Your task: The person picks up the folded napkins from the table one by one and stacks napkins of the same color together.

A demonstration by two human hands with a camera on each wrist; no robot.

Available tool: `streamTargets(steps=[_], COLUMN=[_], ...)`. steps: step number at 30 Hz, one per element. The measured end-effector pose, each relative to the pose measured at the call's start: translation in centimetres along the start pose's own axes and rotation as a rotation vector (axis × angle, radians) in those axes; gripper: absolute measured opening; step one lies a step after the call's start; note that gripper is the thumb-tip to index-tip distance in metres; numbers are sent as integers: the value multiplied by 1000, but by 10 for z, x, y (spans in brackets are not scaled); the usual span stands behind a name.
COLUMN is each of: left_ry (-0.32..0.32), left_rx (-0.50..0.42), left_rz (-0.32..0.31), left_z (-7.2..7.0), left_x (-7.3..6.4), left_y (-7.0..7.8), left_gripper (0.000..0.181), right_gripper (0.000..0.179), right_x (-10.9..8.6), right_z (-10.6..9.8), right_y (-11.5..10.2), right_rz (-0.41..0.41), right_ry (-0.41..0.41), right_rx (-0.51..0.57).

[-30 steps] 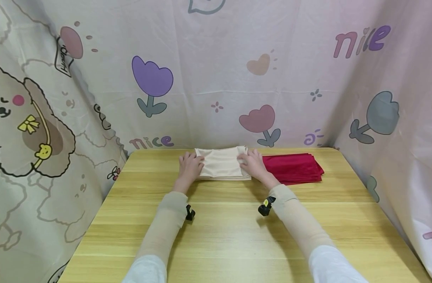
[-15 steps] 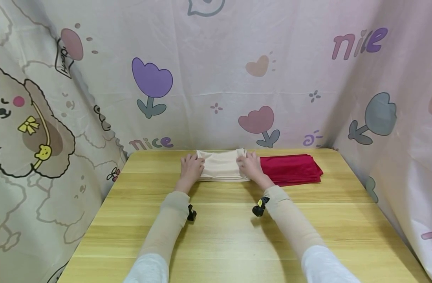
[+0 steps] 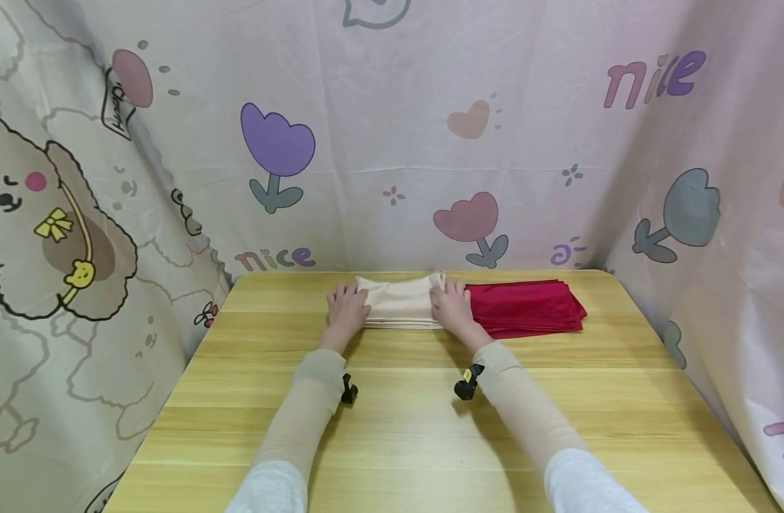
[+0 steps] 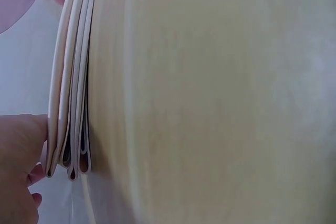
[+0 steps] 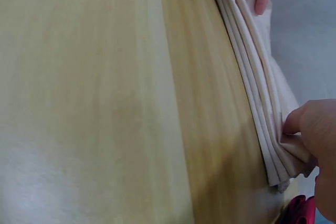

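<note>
A cream cloth point(image 3: 398, 303), folded into several stacked layers, lies near the back edge of the table. My left hand point(image 3: 347, 310) grips its left end; in the left wrist view the thumb lies against the upper layers point(image 4: 62, 87) and fingertips show beyond the edge. At the opposite end, my right hand point(image 3: 452, 310) pinches the cloth, which bunches below the thumb in the right wrist view point(image 5: 294, 148). The far edge of the cloth sags between both hands. Right beside my right hand lies a folded red cloth point(image 3: 527, 306), its left end partly hidden.
The wooden table point(image 3: 405, 427) stretches toward me in front of the cloths. A patterned curtain point(image 3: 379, 107) hangs right behind the table and along both sides. Small black cameras sit at both wrists.
My right hand has shifted slightly left, and the cream cloth's right end has come in with it. More of the red cloth shows. My left hand stays nearly in place.
</note>
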State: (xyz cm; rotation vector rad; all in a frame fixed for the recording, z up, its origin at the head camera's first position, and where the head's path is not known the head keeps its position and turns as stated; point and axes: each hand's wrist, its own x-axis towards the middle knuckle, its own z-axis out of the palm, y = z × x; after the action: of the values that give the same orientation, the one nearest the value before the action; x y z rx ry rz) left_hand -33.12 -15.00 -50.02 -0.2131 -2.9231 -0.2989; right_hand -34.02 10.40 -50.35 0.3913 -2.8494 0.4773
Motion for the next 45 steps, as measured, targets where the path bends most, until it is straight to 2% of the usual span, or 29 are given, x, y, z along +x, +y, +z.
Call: streamTargets(steps=[10, 22, 28, 33, 37, 42, 45], left_ry=[-47, -91, -139, -175, -231, -293, -310], left_rx=[-5, -19, 4, 22, 45, 29, 8], left_rz=[-54, -107, -118, -118, -135, -155, -165], left_z=[4, 4, 3, 0, -1, -5, -7], left_x=[-2, -3, -4, -5, -6, -8, -9], left_y=[-1, 1, 3, 6, 7, 9, 9], left_gripper=[41, 40, 42, 46, 52, 59, 63], right_gripper=[37, 32, 33, 45, 56, 65, 67], right_x=[-2, -4, -6, -6, -7, -7, -7], right_z=[8, 11, 13, 13, 14, 16, 16], right_y=[0, -2, -1, 0, 1, 2, 2], right_rz=[26, 84, 103, 106, 125, 146, 151], right_ry=[-28, -72, -135, -175, -193, -220, -226], right_rx=[-20, -24, -54, -69, -86, -142, -155])
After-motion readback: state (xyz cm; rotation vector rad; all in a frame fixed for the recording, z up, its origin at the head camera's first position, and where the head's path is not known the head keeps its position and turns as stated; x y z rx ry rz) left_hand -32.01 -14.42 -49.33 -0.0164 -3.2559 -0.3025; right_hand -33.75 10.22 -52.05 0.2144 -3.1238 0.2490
